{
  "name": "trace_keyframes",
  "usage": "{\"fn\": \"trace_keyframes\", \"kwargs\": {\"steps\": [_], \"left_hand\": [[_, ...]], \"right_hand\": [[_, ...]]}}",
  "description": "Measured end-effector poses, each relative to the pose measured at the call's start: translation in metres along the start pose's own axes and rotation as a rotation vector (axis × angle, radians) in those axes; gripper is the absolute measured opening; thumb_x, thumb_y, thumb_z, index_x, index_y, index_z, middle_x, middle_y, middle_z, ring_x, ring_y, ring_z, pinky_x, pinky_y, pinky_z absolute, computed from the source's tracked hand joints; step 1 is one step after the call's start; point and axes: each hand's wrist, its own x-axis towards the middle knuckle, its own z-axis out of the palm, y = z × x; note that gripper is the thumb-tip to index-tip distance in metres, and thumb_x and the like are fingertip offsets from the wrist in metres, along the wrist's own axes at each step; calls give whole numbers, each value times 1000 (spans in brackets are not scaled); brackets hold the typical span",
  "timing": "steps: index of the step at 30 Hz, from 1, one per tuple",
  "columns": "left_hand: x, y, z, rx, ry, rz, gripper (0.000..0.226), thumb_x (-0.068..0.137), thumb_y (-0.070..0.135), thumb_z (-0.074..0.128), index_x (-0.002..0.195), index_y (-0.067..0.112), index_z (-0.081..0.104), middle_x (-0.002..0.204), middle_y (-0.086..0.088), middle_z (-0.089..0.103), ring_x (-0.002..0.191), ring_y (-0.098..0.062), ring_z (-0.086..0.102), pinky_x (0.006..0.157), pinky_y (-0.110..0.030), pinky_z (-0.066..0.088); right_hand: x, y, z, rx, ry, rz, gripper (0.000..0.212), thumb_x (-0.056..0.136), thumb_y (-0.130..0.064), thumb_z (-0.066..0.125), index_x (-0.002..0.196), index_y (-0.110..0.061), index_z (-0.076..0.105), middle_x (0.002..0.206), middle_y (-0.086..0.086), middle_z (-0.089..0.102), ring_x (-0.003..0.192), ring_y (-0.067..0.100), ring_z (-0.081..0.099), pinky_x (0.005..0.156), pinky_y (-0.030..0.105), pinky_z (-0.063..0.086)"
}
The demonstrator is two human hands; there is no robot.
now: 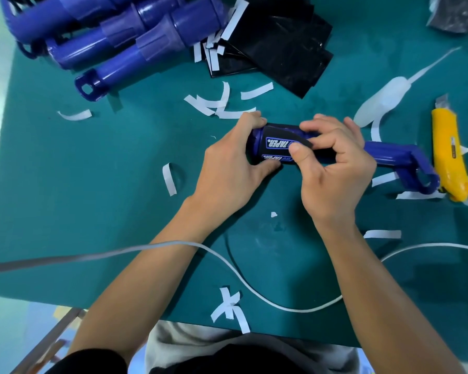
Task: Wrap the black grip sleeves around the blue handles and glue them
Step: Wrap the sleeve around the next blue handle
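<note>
From the head view, the blue handle (389, 153) lies crosswise just above the green mat (92, 163), held in the middle of the work area, its looped end pointing toward the yellow knife (449, 155). The left hand (227, 171) grips the thick end, fingers curled over the top and thumb underneath. The right hand (333, 168) curls round the black sleeve (277, 143), its thumb pressing on the sleeve's near edge over the printed label. The sleeve looks partly wrapped, so the step in hand is probably closing the seam. To do it well, the left hand should keep the handle from rolling while the right thumb pulls the edge taut and smooths along its length, so that no wrinkle or gap is left before gluing. The glue bottle (381, 103) lies near, beyond the right hand. More blue handles (106, 41) are piled at the far left, beside a stack of black sheets (281, 52), and white paper strips (227, 103) are scattered about.
</note>
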Motion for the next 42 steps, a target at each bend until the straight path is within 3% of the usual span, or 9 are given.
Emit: {"fn": "trace_keyframes", "kwargs": {"steps": [8,12,14,18,20,24,27,34,42], "left_hand": [[-6,6,2,-30,18,-1,56,77,47,88,118,33,53,141,16,60,105,-1,66,98,-16,49],[-6,5,1,-60,24,-4,50,79,45,87,116,35,55,123,40,56,101,0,65,94,-12,49],[-7,6,1,-64,22,-1,49,81,43,85,117,35,54,119,47,52,100,1,64,94,-12,49],[-7,8,0,-116,23,-24,47,81,41,83,115,36,50,124,35,58,108,0,65,98,-22,53],[-4,10,-3,-106,5,-34,55,74,41,88,110,42,47,119,34,60,103,-1,66,92,-19,52],[-3,11,-3,-126,2,-61,61,67,35,92,97,57,44,112,30,63,93,-7,68,87,-21,53],[-6,11,-1,-151,23,-63,58,67,34,92,97,53,46,112,32,63,95,-5,68,89,-18,53],[-6,14,-1,-137,6,-34,59,75,33,92,105,48,44,124,31,61,102,-4,68,93,-25,54],[-6,17,-3,-149,19,-29,50,75,34,90,104,40,50,125,29,62,103,-3,68,95,-26,54]], "right_hand": [[-2,0,1,-21,27,33,16,87,-4,78,76,-1,65,98,-9,73,107,12,72,120,40,34],[-2,-1,1,-34,37,45,17,87,-4,78,75,-1,66,95,-4,74,101,11,70,114,48,40],[-2,-2,1,-54,39,39,18,87,-5,79,75,0,66,97,0,75,98,9,64,103,56,46],[-5,-5,2,-90,26,74,18,89,-11,78,77,-2,67,104,-6,74,101,18,60,93,48,49],[-8,-7,2,-103,14,98,17,89,-13,77,78,-4,68,105,-11,73,101,17,58,91,42,50],[-7,-5,-1,-101,-1,77,18,89,-12,77,77,-4,67,103,-14,71,100,-6,53,93,43,47],[-8,-1,-1,-94,-3,11,19,88,-7,78,74,-2,66,101,-11,71,100,-15,54,95,45,43],[-8,2,0,-96,26,-49,17,87,-8,78,75,-7,66,107,-10,73,104,0,62,101,35,40],[-6,0,3,-100,53,-38,17,86,-6,78,74,-6,65,106,-9,73,103,5,64,101,37,41]]}}
